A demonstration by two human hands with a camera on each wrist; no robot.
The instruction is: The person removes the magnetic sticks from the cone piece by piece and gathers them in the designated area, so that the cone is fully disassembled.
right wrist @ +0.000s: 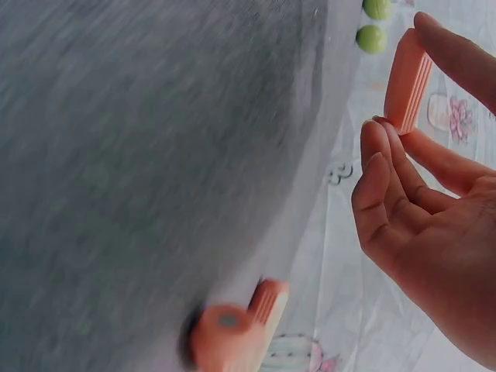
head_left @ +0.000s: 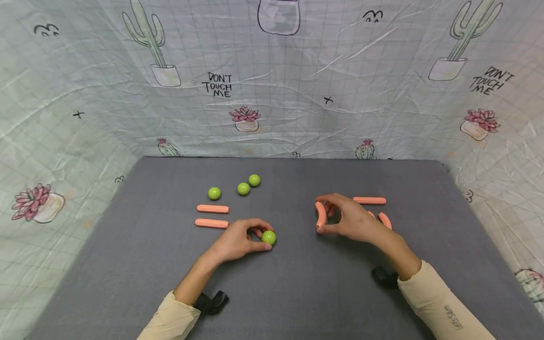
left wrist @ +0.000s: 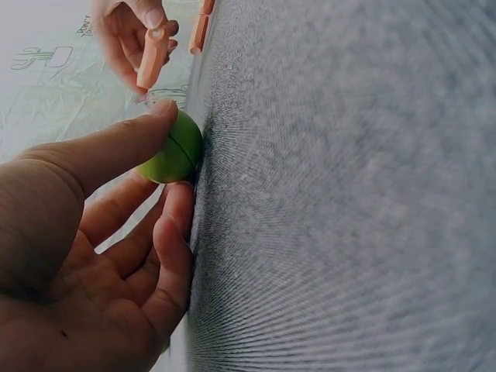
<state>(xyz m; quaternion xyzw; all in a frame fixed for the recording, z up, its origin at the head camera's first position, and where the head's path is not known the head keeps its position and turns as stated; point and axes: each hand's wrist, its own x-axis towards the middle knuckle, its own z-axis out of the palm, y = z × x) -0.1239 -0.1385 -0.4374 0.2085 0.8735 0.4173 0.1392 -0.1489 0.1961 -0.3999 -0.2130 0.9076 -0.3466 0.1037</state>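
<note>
My left hand (head_left: 238, 242) pinches a glossy green ball (head_left: 269, 237) between thumb and fingers. In the left wrist view that ball (left wrist: 177, 151) is low against the grey tabletop and shows a dark seam line. My right hand (head_left: 352, 219) holds a short, curved, orange-pink ribbed tube piece (head_left: 321, 215) by its two ends. The right wrist view shows this piece (right wrist: 408, 81) raised off the table. Just left of the left hand lie two straight orange-pink ribbed pieces, one (head_left: 213, 208) behind the other (head_left: 211, 223), the nearer one reaching the hand.
Three more green balls, one of them (head_left: 214, 193) apart from the other two, sit at the back left. Beyond my right hand lies a straight piece (head_left: 369, 200), with a curved piece (head_left: 385, 220) and a partly hidden one near the wrist. Patterned cloth (head_left: 280, 71) surrounds the grey table (head_left: 314, 283).
</note>
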